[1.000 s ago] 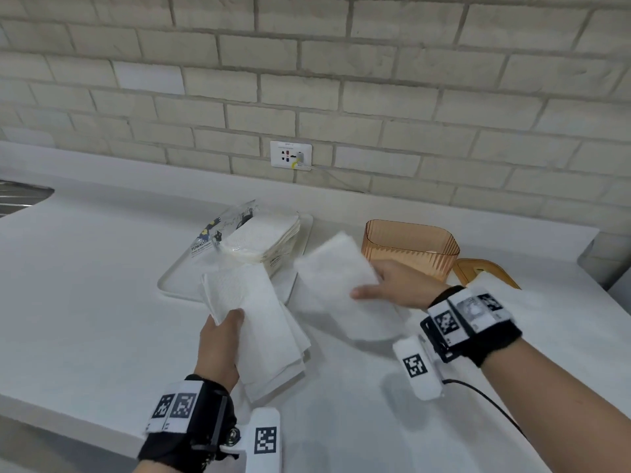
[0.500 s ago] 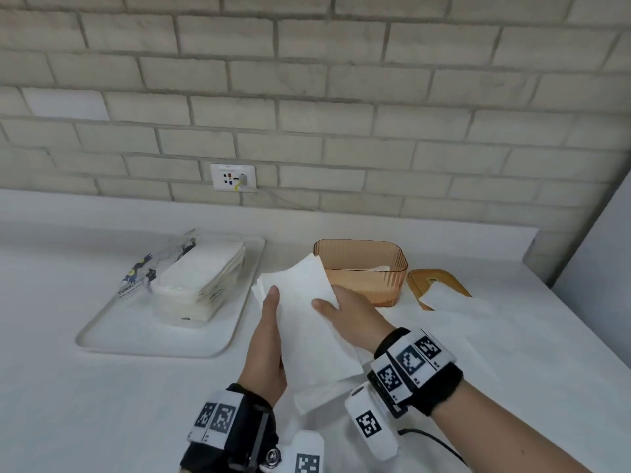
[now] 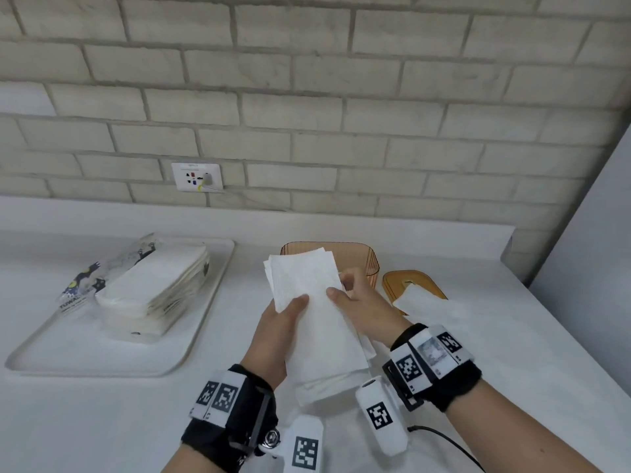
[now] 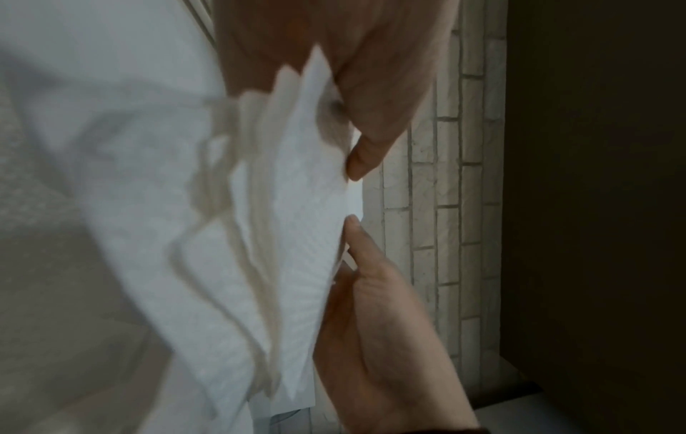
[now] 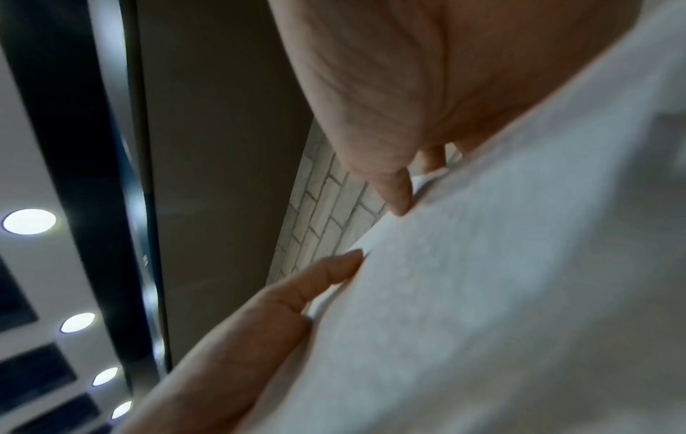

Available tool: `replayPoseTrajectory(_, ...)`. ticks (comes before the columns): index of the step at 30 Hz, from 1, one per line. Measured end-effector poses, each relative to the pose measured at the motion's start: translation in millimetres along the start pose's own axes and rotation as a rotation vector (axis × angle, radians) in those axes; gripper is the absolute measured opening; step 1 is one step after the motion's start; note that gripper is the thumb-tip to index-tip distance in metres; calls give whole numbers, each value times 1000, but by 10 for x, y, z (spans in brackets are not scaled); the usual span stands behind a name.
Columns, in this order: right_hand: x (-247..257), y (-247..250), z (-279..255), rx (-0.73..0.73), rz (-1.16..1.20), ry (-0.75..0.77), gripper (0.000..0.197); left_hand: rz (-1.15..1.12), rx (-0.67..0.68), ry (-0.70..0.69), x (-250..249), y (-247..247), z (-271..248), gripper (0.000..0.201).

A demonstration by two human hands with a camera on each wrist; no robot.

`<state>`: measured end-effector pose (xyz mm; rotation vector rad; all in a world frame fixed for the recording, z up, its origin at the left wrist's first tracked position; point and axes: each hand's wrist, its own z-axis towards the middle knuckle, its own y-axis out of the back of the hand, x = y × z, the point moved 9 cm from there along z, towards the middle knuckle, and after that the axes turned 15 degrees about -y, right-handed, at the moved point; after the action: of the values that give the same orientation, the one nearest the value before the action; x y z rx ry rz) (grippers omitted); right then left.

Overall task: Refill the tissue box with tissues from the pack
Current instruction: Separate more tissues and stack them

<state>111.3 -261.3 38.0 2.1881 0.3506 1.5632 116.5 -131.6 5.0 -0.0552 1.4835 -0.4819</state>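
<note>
Both hands hold one stack of white tissues (image 3: 317,312) above the counter, just in front of the amber tissue box (image 3: 367,259). My left hand (image 3: 283,322) grips the stack's left edge, thumb on top. My right hand (image 3: 358,302) pinches the right edge. The wrist views show the layered tissues (image 4: 282,205) and the tissue stack (image 5: 501,264) held between thumb and fingers. The opened tissue pack (image 3: 153,285) lies on a white tray (image 3: 191,343) at the left. The box's amber lid (image 3: 392,285) lies right of the box with one tissue (image 3: 423,302) on it.
The white counter ends at a brick wall with a power socket (image 3: 197,176). A grey panel (image 3: 587,250) rises at the right. A black cable (image 3: 454,445) trails from the right wrist over the counter.
The right hand brought its separate tissue onto the left hand's stack, and both hands now hold the joined stack closer to the amber box. The head view has shifted right.
</note>
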Motion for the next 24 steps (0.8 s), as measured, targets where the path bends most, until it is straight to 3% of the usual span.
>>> replayPoseTrajectory(4,-216,24,-25,175,232,-72,62,136,-3,-172,-185,-43,89,24)
replayPoseTrajectory(7,-197,106,-18,139,181,13,51,273,70,-310,-345,-176,132,19)
replayPoseTrajectory(9,-142,169,-22,95,152,83,49,321,117,-350,-369,-226,161,26)
replayPoseTrajectory(12,-245,134,-6,115,148,96,63,344,175,-333,-247,-218,165,33)
replayPoseTrajectory(16,-560,-57,18,139,67,8,78,457,275,-154,184,-159,112,21)
replayPoseTrajectory(20,-609,-58,71,57,112,-23,64,520,146,-136,252,-42,154,6)
replayPoseTrajectory(24,-721,81,45,48,451,-125,57,144,-118,-102,187,110,212,25)
